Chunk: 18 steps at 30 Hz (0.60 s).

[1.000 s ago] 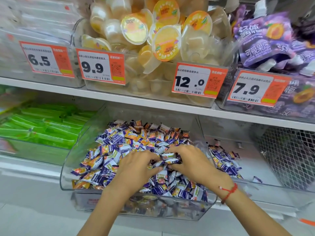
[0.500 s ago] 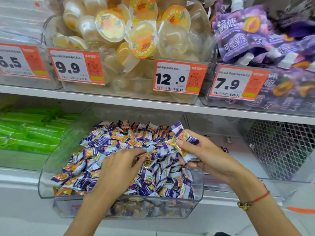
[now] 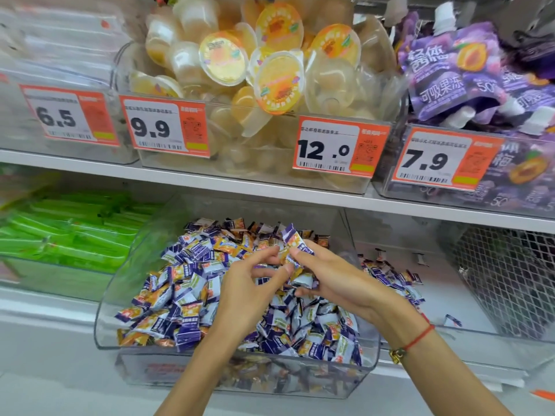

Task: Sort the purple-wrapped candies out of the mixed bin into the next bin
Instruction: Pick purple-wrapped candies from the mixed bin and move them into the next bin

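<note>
Picking step under way above mixed bin (image 3: 108,319): right hand (image 3: 339,280) clutches several purple-wrapped candies (image 3: 295,244); left hand (image 3: 249,292), fingers loosely curled, touches them. Next, likely: carry handful right of mixed bin into next bin (image 3: 480,334), release.

Bright, even store light; edges bowed and softly blurred.

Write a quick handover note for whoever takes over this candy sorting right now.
Right hand holds several candies, one purple candy pinched on top, above the mixed bin.
Left hand reaches in beside it, fingers at the same bunch; whether it grips anything is unclear.
Done: a small pile of sorted candies lies in the next bin.
Left: many purple ones remain mixed with orange.
</note>
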Motion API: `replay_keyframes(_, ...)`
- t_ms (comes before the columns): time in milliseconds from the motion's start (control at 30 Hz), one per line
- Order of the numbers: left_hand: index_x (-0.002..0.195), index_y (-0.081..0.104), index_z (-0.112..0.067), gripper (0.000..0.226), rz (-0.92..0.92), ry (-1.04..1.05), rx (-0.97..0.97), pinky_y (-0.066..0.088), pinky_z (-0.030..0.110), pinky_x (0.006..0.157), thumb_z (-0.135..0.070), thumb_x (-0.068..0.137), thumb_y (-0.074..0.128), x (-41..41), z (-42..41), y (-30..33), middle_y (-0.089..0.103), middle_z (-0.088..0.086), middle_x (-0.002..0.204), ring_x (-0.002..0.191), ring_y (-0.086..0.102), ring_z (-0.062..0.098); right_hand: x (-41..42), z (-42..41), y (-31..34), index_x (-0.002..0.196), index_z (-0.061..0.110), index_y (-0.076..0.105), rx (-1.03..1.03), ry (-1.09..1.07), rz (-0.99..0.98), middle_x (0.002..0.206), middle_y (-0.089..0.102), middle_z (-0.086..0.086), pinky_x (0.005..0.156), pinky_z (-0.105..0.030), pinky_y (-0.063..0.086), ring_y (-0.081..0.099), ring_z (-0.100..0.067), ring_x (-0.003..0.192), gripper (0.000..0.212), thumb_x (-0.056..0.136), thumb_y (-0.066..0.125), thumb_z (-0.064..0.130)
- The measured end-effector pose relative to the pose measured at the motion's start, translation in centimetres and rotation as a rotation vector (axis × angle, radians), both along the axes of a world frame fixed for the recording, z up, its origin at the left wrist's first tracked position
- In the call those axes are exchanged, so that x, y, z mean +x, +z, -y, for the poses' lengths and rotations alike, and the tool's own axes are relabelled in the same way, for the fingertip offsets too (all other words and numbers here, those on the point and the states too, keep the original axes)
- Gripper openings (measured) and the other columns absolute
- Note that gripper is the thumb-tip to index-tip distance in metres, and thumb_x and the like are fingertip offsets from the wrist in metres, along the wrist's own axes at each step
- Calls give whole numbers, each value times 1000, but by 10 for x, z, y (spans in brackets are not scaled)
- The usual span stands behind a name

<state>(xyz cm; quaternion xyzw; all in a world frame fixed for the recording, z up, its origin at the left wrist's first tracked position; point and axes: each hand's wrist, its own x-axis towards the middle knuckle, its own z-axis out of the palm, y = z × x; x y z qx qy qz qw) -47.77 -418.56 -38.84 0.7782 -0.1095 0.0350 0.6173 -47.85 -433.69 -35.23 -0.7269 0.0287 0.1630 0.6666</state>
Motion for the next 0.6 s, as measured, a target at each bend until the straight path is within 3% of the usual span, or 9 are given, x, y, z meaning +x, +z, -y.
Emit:
replay_keyframes(100, 116, 61, -37, 38, 39, 3, 47, 50, 18, 81, -40, 79, 68, 2, -3, 1, 55, -18, 116, 89, 59, -11, -3, 3, 4, 120, 18, 60, 156, 25, -20, 116, 63, 7, 69, -26, 51, 58, -10, 96, 28, 100, 45, 28)
replay_keyframes(167, 106, 64, -42, 30, 121, 45, 87, 52, 18, 76, -41, 77, 69, 1, -4, 4, 55, -23, 114, 91, 57, -12, -7, 2, 9, 112, 12, 64, 259, 11, -32, 100, 68, 4, 65, -26, 50, 60, -11, 83, 26, 100, 44, 24)
replay_keyframes(267, 96, 70, -39, 20, 200, 118, 61, 55, 20, 70, -39, 76, 73, -5, -2, 7, 66, -24, 97, 85, 62, -8, -12, 1, 9, 131, 9, 51, 221, -77, -5, 119, 61, -4, 62, -25, 49, 60, -14, 83, 35, 101, 43, 26)
replay_keyframes(367, 89, 63, -37, 19, 177, 164, 18, 52, 14, 70, -41, 73, 74, -6, -5, 10, 66, -21, 89, 80, 63, -8, -26, 15, 1, 137, 28, 44, 18, -178, 66, 138, 52, -5, 84, -34, 47, 57, -18, 98, 54, 90, 54, 53)
replay_keyframes(433, 89, 59, -40, 19, 168, 157, 70, 51, 15, 71, -40, 76, 73, -4, -10, 10, 64, -23, 91, 81, 62, -9, -43, 35, 1, 129, 39, 46, -77, -254, 114, 135, 54, -5, 90, -38, 42, 55, -17, 99, 61, 78, 58, 68)
replay_keyframes(500, 91, 57, -43, 17, 162, 158, 186, 53, 20, 69, -40, 80, 71, -3, -12, 8, 62, -26, 90, 78, 62, -7, -57, 57, 3, 120, 33, 48, -177, -350, 230, 114, 60, -9, 81, -29, 42, 54, -15, 82, 31, 92, 52, 47)
replay_keyframes(533, 92, 57, -44, 16, 170, 175, 273, 54, 23, 67, -42, 82, 69, -3, -13, 7, 62, -27, 85, 74, 62, -6, -58, 69, 2, 120, 31, 47, -327, -399, 321, 111, 59, -8, 76, -28, 41, 53, -15, 82, 23, 97, 48, 34)
replay_keyframes(600, 100, 59, -45, 17, 221, 217, 439, 53, 25, 61, -44, 84, 66, -3, -14, 6, 61, -27, 77, 70, 61, -6, -49, 97, -9, 131, 28, 42, -714, -356, 435, 123, 52, -13, 83, -31, 38, 50, -21, 102, 36, 98, 49, 16)
